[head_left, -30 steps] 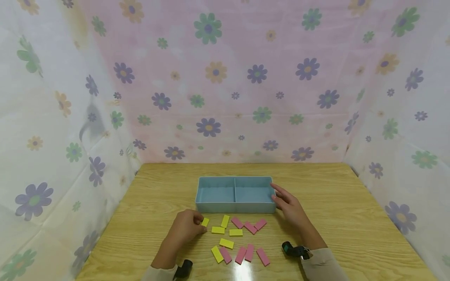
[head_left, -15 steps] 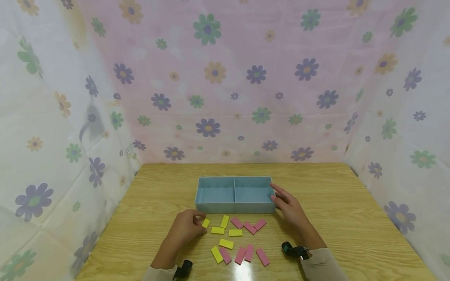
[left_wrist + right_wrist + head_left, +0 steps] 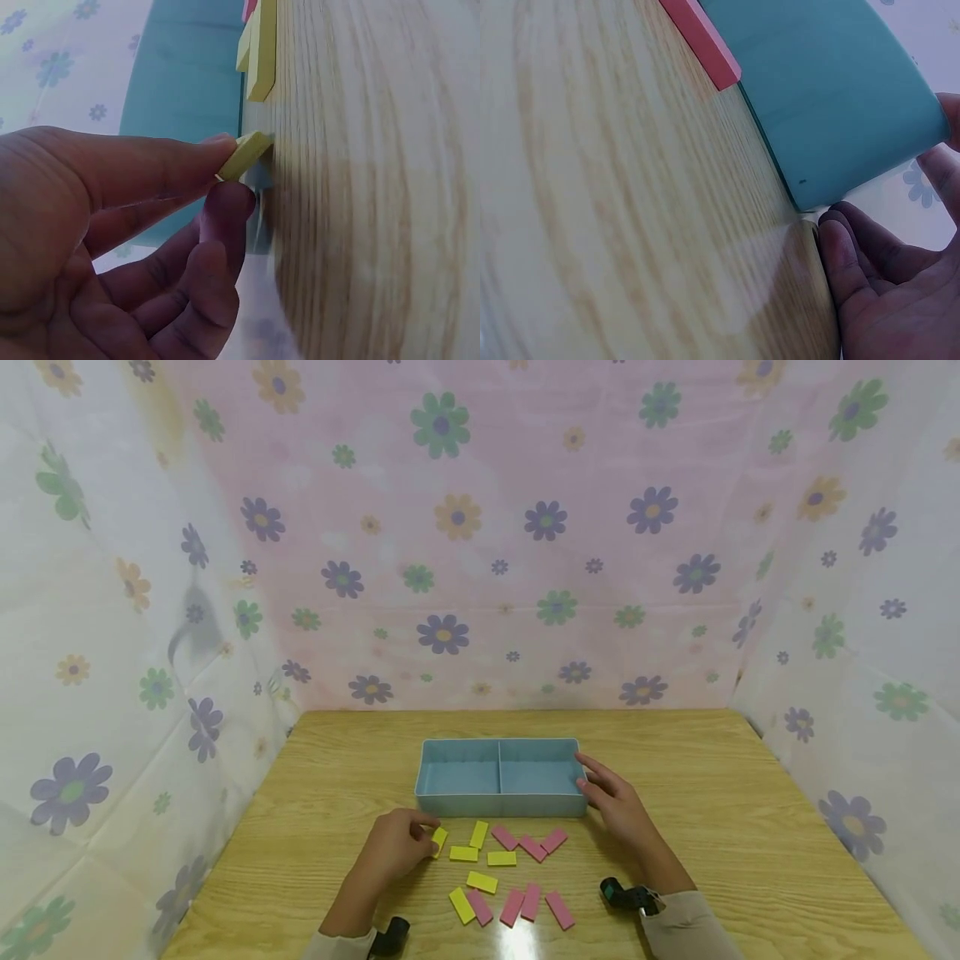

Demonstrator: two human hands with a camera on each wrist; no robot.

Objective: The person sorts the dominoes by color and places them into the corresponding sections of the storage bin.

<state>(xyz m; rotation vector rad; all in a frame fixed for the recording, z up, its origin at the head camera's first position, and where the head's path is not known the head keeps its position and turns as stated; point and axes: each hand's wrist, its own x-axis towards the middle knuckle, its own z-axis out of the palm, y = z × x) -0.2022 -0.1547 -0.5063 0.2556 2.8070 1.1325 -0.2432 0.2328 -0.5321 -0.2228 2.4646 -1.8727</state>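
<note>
My left hand (image 3: 429, 835) pinches a small yellow tile (image 3: 439, 839) between thumb and forefinger, just in front of the tray's left end. In the left wrist view the yellow tile (image 3: 244, 155) is tilted, with one edge against the wood. A light blue two-compartment tray (image 3: 500, 806) sits mid-table, and both compartments look bare. My right hand (image 3: 583, 774) rests with straight fingers against the tray's right end. The right wrist view shows its fingers (image 3: 855, 255) at the tray's corner (image 3: 832, 97).
Several yellow tiles (image 3: 463, 853) and several pink tiles (image 3: 534, 847) lie scattered on the wooden table (image 3: 750, 793) between my hands and the near edge. Flowered cloth walls (image 3: 480, 568) enclose the table at the back and on both sides.
My left fingers have tightened on the yellow tile and tipped it slightly. The right hand and the tray have stayed where they were.
</note>
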